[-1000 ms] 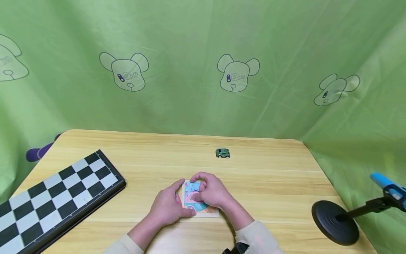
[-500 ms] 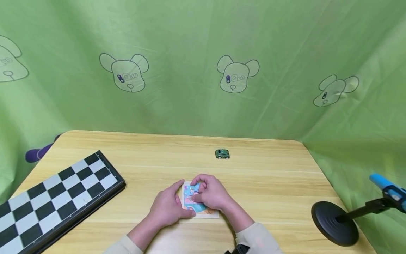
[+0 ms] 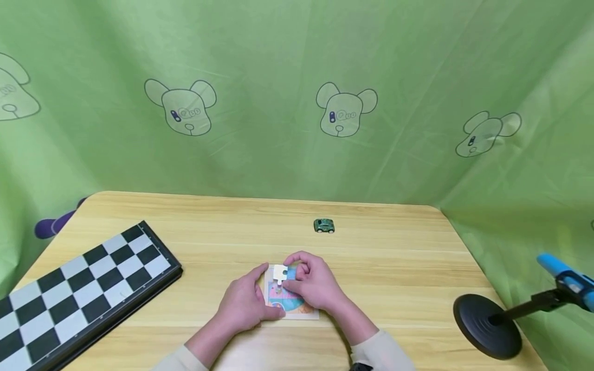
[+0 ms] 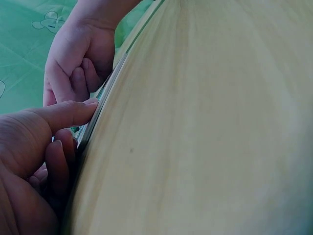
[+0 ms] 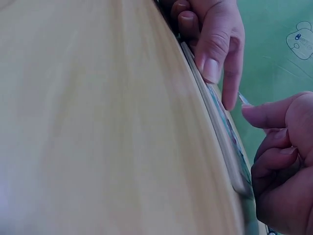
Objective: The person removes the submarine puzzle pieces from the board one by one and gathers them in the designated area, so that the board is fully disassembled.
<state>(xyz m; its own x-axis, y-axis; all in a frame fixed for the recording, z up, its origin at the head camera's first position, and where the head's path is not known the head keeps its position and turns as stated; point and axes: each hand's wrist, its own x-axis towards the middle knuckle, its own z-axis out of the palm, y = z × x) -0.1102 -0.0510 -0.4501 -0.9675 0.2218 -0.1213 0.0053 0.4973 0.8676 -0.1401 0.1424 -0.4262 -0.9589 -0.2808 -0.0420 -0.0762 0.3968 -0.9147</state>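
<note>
While the left side of a flat, pale-framed rectangular picture puzzle (image 3: 293, 303) is gripped by the left hand (image 3: 246, 301) on the pale wooden worktop (image 3: 209, 226), a small jigsaw piece (image 3: 279, 272) is pinched in the right hand (image 3: 317, 283), raised over the puzzle's far left part. Presumably light, thin and stiff, it is best taken by its edges, lest its tab be bent; a plain white side is shown, notched once. Beyond, a small green toy car (image 3: 324, 225) is seen

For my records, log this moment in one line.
left hand: holds jigsaw puzzle; right hand: pinches jigsaw piece over it; farther back: green toy car
</note>
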